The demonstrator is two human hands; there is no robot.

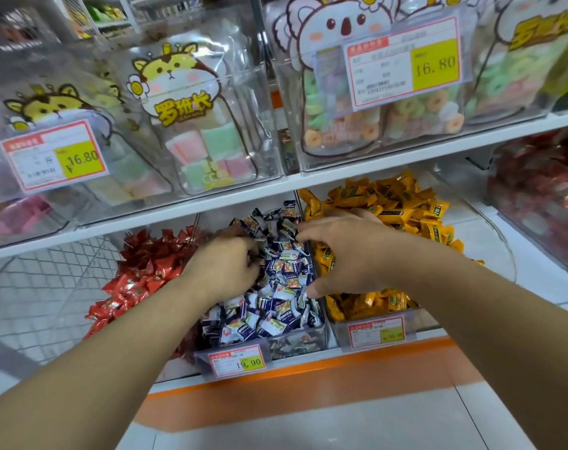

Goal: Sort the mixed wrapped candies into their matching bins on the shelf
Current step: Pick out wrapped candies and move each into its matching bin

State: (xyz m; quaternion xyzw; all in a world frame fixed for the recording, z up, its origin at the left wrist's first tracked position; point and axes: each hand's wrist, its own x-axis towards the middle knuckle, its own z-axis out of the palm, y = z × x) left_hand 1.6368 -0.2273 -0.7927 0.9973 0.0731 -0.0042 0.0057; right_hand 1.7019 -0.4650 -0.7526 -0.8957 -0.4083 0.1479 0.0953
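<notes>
hands both down in middle bin (321,323) of lower shelf (185,219). left hand (224,267) knuckles up, fingers curled down into navy-and-white wrapped candies (276,306), fingertips buried and blurred; cannot tell if gripping any piece. right hand (341,251) spread over divider between middle bin and yellow bin, fingers relaxed and reaching toward far end of navy pile, thumb (318,289) resting on candies near side; nothing seen pinched, looks released.

navy-and-white candies under and between both hands, filling bin front to back. red foil candies (139,271) heaped just left of left hand, partly behind left forearm. yellow wrapped candies (402,206) just right of and beyond right hand, some under its palm, more near right wrist. a few yellow pieces sit right at divider by right fingers. price tag reading 19.90 (238,361) on front of middle bin, below both forearms; second price tag (376,332) on yellow bin front, under right forearm.

above hands, upper shelf: clear bins with bagged pastel square sweets (208,151) above left hand, ring-shaped gummies (389,115) above right hand, each with 16.80 tags. more red packs (542,190) far right of right hand. orange floor stripe (308,378) below arms.
</notes>
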